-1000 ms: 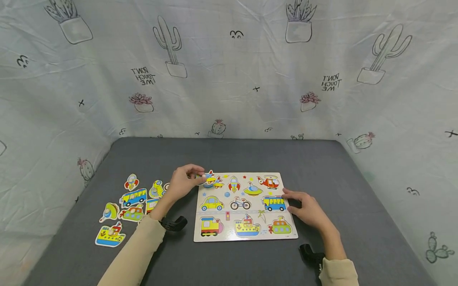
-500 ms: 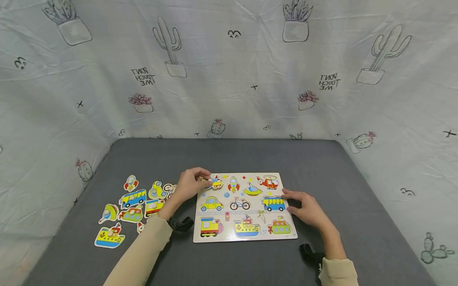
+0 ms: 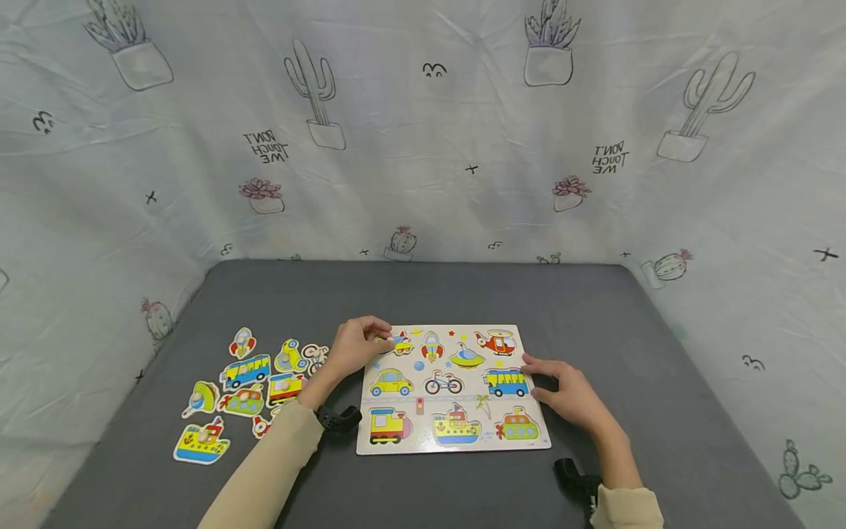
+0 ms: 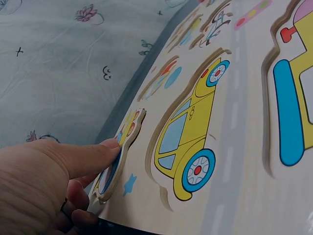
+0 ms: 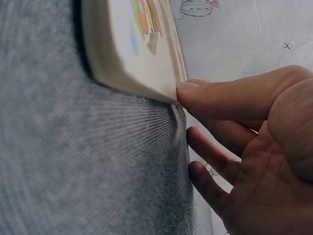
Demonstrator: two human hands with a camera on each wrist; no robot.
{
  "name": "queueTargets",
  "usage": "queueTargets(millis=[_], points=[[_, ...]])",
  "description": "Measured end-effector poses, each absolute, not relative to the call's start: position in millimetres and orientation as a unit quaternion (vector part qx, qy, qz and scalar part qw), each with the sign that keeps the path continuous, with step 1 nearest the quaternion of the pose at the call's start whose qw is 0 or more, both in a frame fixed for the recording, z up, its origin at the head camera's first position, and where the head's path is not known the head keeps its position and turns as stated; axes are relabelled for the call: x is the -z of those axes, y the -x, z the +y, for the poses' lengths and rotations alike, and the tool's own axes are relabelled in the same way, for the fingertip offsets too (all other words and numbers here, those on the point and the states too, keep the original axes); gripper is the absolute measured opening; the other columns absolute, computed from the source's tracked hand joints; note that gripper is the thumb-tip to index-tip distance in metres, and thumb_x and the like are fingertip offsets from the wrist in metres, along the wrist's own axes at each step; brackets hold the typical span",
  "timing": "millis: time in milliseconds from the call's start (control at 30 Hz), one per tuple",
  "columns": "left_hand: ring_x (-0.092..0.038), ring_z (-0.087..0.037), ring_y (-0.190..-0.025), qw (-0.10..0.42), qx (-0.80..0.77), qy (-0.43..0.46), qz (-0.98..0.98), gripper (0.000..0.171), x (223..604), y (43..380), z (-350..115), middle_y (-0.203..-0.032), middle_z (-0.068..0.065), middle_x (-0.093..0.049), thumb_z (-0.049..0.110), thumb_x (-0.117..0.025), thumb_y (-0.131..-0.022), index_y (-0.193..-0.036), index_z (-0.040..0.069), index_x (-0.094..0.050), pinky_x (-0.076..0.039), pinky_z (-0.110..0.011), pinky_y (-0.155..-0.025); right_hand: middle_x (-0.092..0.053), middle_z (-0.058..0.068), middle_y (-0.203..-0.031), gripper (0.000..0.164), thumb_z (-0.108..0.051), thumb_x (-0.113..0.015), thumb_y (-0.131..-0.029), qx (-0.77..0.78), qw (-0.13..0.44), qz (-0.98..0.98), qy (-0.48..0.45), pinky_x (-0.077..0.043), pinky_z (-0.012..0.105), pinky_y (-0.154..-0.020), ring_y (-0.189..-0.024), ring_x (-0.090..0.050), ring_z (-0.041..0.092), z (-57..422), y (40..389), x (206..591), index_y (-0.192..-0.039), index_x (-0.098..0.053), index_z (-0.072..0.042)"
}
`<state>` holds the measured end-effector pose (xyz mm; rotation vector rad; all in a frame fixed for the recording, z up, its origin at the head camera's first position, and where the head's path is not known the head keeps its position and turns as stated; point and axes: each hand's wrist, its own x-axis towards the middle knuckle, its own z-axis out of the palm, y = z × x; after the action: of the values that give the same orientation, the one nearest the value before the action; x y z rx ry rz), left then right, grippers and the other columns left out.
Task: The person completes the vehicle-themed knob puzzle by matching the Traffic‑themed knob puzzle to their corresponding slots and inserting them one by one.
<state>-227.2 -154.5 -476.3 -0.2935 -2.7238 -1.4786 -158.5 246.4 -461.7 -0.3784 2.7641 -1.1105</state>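
Observation:
My left hand [image 3: 357,347] holds an airplane puzzle piece [image 4: 128,128] at the top left corner of the wooden puzzle board [image 3: 456,404]. In the left wrist view the thumb lies on the piece's face, and its cut edge stands a little above the board. The curled fingers hide part of it. Beside it on the board is the recess with the yellow car picture [image 4: 188,132]. At the board's right edge, by the bus picture, my right hand [image 3: 568,393] touches the side with thumb and index finger spread apart; its other fingers extend past the corner in the right wrist view.
Left of the board lie several loose pieces: a ship [image 3: 202,442], a bus [image 3: 245,372], a submarine [image 3: 241,400], a rocket [image 3: 242,343], a flying saucer [image 3: 202,399] and a train [image 3: 286,387]. A grey cloth [image 3: 423,290] covers the table, and a printed curtain [image 3: 410,162] hangs behind.
My left hand has moved right and slightly toward me, bringing the airplane piece from the board's upper left corner onto the airplane picture. The right hand stays at the board's edge.

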Motion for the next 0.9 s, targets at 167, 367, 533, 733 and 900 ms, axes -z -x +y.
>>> queueTargets(millis=[167, 367, 533, 733, 900], points=[[-0.052, -0.020, -0.073, 0.019, 0.473, 0.101, -0.875, 0.022, 475.0, 228.8, -153.5, -0.085, 0.007, -0.070, 0.015, -0.081, -0.084, -0.103, 0.008, -0.073, -0.036, -0.036, -0.068, -0.050, 0.007, -0.144, 0.041, -0.001, -0.072, -0.087, 0.370, 0.071, 0.919, 0.120, -0.030, 0.063, -0.102, -0.136, -0.036, 0.040, 246.8, 159.1, 459.8, -0.127, -0.066, -0.006], [-0.053, -0.018, -0.071, 0.019, 0.459, 0.102, -0.883, 0.020, 476.3, 229.6, -152.2, -0.085, 0.007, -0.070, 0.014, -0.081, -0.084, -0.102, 0.009, -0.073, -0.038, -0.035, -0.067, -0.050, 0.008, -0.144, 0.041, 0.000, -0.072, -0.086, 0.373, 0.074, 0.917, 0.120, -0.030, 0.062, -0.102, -0.136, -0.036, 0.040, 246.9, 158.9, 460.6, -0.127, -0.067, -0.005], [-0.054, -0.018, -0.073, 0.026, 0.451, 0.087, -0.888, 0.020, 477.0, 227.8, -151.7, -0.085, 0.006, -0.070, 0.013, -0.081, -0.083, -0.101, 0.009, -0.073, -0.039, -0.036, -0.069, -0.050, 0.008, -0.144, 0.041, 0.000, -0.072, -0.087, 0.372, 0.076, 0.917, 0.122, -0.030, 0.062, -0.103, -0.136, -0.036, 0.040, 245.9, 159.5, 460.1, -0.127, -0.067, -0.005], [-0.051, -0.019, -0.073, 0.033, 0.458, 0.072, -0.885, 0.019, 477.1, 225.2, -148.5, -0.088, 0.004, -0.071, 0.014, -0.080, -0.085, -0.103, 0.010, -0.073, -0.039, -0.036, -0.069, -0.050, 0.007, -0.144, 0.041, 0.000, -0.072, -0.086, 0.372, 0.077, 0.917, 0.117, -0.029, 0.063, -0.102, -0.136, -0.035, 0.041, 246.0, 159.8, 458.7, -0.127, -0.067, -0.005], [-0.050, -0.019, -0.070, 0.045, 0.460, 0.066, -0.884, 0.020, 478.2, 223.1, -145.7, -0.090, 0.002, -0.071, 0.012, -0.079, -0.085, -0.103, 0.009, -0.073, -0.039, -0.035, -0.065, -0.049, 0.007, -0.145, 0.041, 0.000, -0.072, -0.086, 0.368, 0.079, 0.919, 0.113, -0.029, 0.063, -0.102, -0.136, -0.035, 0.041, 246.3, 159.6, 457.8, -0.127, -0.066, -0.005]])
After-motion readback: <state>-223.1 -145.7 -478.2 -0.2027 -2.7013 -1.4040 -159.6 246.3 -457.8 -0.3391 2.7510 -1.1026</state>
